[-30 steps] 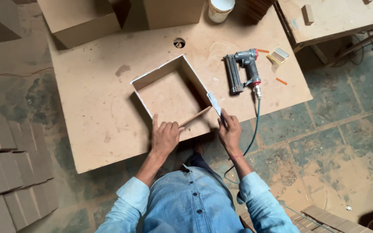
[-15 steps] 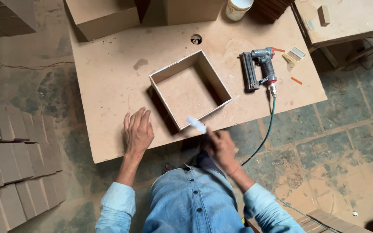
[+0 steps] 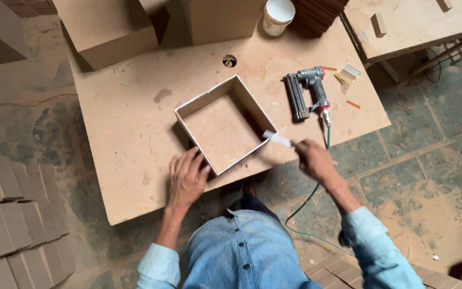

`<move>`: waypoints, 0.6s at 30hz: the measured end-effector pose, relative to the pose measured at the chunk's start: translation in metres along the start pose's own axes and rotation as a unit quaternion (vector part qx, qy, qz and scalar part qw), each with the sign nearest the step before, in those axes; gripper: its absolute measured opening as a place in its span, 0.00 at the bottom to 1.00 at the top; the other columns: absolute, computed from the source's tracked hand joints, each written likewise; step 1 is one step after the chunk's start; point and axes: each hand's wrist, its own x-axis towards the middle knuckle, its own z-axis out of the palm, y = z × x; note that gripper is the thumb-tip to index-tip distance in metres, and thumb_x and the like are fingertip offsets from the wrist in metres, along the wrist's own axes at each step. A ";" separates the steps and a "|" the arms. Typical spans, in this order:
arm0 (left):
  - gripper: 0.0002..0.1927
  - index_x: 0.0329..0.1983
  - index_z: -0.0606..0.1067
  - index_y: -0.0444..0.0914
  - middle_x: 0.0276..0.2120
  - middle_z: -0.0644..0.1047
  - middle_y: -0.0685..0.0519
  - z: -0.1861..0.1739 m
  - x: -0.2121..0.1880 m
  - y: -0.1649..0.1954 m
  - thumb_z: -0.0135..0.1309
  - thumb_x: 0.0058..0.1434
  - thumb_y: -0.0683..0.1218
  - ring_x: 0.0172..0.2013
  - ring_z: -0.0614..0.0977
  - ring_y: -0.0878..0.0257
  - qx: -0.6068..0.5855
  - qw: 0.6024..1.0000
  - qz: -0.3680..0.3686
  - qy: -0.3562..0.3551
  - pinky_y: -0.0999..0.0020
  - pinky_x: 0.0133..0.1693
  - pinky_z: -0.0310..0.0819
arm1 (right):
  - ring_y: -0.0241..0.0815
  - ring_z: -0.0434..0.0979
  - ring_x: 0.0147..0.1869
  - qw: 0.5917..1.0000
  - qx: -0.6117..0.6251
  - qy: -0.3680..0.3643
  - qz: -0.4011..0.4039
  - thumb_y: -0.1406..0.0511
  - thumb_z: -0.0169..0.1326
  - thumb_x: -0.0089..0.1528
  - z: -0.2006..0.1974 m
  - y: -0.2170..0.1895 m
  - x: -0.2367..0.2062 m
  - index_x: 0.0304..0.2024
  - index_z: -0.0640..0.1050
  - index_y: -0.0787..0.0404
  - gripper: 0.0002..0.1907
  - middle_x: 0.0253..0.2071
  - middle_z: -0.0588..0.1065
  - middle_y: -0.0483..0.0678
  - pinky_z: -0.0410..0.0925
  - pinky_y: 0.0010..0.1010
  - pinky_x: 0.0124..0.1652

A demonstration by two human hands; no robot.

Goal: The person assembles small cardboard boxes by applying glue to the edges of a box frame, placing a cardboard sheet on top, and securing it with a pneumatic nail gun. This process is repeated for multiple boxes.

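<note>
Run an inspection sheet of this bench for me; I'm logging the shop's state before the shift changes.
Surface: brown board worktop, dusty, one round hole.
Job's things: open square box frame; white-tipped brush at its near right corner.
Clutter: nail gun, white cup, two boxes, small strips.
Grippers: left hand flat beside the frame; right hand grips the brush.
Cables: green hose drops from the nail gun.
Surroundings: stacked boards left, second table right.

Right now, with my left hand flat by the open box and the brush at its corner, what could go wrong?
1. The brush in the right hand could drip white glue inside the box or onto the table.
2. The left hand only rests beside the box, so it may slide when brushed.
3. The hose hangs by the right arm and could snag, tugging the nail gun.
</note>
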 end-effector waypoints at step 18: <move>0.37 0.53 0.76 0.44 0.49 0.78 0.57 0.048 0.058 0.062 0.69 0.34 0.38 0.65 0.67 0.54 0.108 0.953 -0.090 -0.269 0.31 0.68 0.31 | 0.59 0.77 0.40 0.967 -0.213 0.143 0.005 0.70 0.58 0.53 -0.081 0.142 0.358 0.32 0.77 0.62 0.04 0.34 0.77 0.57 0.70 0.48 0.34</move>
